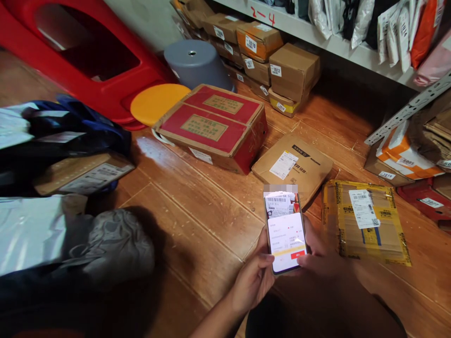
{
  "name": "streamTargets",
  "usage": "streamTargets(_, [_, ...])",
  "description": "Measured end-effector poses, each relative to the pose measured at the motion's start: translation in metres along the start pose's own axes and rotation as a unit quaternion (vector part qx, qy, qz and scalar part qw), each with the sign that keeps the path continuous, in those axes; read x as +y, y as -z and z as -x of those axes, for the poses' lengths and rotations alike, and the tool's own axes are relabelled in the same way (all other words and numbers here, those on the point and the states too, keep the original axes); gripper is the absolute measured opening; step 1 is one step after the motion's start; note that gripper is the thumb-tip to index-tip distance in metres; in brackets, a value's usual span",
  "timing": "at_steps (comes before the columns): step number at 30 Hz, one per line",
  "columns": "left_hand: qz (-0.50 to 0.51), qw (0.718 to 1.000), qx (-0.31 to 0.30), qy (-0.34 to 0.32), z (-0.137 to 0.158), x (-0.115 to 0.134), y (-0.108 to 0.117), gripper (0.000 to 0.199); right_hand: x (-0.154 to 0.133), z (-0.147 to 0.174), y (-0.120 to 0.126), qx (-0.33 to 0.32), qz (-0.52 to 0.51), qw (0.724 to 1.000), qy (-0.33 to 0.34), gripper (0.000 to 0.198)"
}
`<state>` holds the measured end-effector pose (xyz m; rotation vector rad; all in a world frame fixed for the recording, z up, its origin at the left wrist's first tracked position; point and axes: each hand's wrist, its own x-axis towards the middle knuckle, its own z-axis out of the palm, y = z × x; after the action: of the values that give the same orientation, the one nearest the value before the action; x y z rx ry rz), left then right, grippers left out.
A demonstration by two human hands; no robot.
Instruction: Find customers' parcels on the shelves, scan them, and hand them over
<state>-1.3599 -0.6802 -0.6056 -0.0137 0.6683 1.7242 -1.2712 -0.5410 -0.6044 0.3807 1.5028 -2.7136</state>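
Note:
A smartphone (286,234) is held upright between my two hands, its lit screen facing me. A label with a barcode fills the top of the screen, above a white panel with a red button. My left hand (254,276) wraps round the phone's left edge, thumb at its lower corner. My right hand (319,251) grips the right edge, with its thumb over the screen near the red button. Just beyond the phone lies a flat brown carton (310,162) with a white label. To the right is a flat parcel in yellow tape (382,220).
A red and brown box (211,126) lies ahead on the wooden floor (183,220). Numbered cartons (294,65) stack under a white shelf (338,47) of bagged parcels. Bagged parcels (59,122) heap at left, near a grey stool (197,61) and red plastic furniture (141,61).

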Motion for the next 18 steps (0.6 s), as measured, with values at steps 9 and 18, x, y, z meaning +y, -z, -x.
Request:
streamTargets(9, [0.004,1.0,-0.008,0.004,0.0008,0.0014,-0.0016,0.072,0.0012,0.0012,0.0002,0.013,0.01,1.0,-0.01,0.079])
streamTargets(18, [-0.003,1.0,-0.007,-0.009,0.0003,-0.0011,-0.0016,0.069,0.0068,-0.0031,-0.0009,-0.006,-0.022,1.0,0.01,0.084])
